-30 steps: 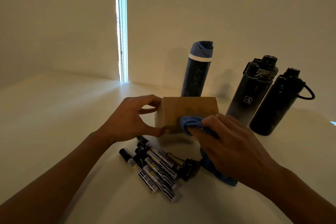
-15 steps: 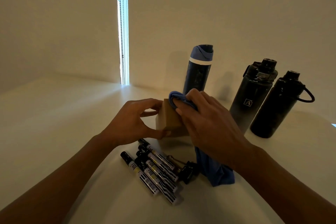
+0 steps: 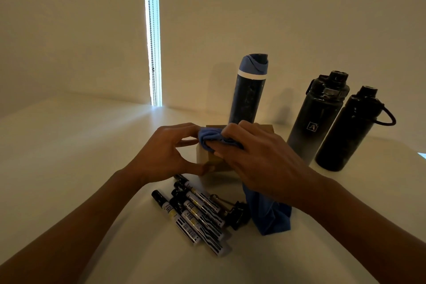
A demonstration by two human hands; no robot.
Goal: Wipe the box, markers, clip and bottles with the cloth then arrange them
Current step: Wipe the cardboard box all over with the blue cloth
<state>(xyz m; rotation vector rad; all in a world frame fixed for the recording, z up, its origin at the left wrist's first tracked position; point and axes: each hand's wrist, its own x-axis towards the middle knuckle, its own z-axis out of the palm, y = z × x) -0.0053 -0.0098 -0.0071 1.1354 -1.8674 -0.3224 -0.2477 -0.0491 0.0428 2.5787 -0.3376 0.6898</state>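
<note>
The small cardboard box [image 3: 208, 160] stands on the pale bench [image 3: 80, 157], and the step in hand appears to be the wiping of its top edge. The left hand [image 3: 161, 152] pinches the box at its left corner, thumb low and fingers high, so that it cannot slide. The right hand [image 3: 258, 159] presses the bunched blue cloth [image 3: 208, 137] on the top with curled fingers, while the loose end of the cloth hangs down to the bench. To do this well, the person should keep the left hand firm, because the box looks light and probably tips easily under a push. The markers [image 3: 196, 214] and the black clip [image 3: 238, 213] lie just in front of the box, touching the hanging cloth, so a wide stroke may drag them. Three dark bottles [image 3: 320, 117] stand behind and to the right, near enough for an elbow to knock one.
</note>
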